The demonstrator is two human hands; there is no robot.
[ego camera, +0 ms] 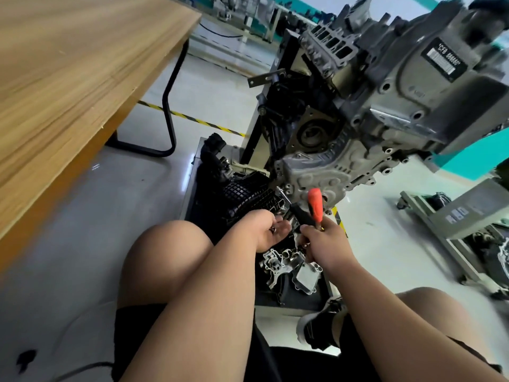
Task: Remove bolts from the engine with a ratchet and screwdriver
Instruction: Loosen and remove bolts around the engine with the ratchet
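One engine [413, 100] up high, two hands low beneath it. Right hand [326, 244] grips one orange screwdriver [316, 202], handle up, just beside engine's lower cover. Left hand [271, 230] cupped, fingers half-curled (holding anything? cannot tell), by ratchet [300, 215]. Floor tray [191, 183] holds loose black and metal parts [278, 263]. One wooden table [68, 78] left; pale glossy floor [214, 86], striped tape [192, 118].

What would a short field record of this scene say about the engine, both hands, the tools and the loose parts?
engine: grey, raised above the hands
right hand: grips orange-handled screwdriver
left hand: palm up beside ratchet; grip unclear
loose parts: lying below the hands
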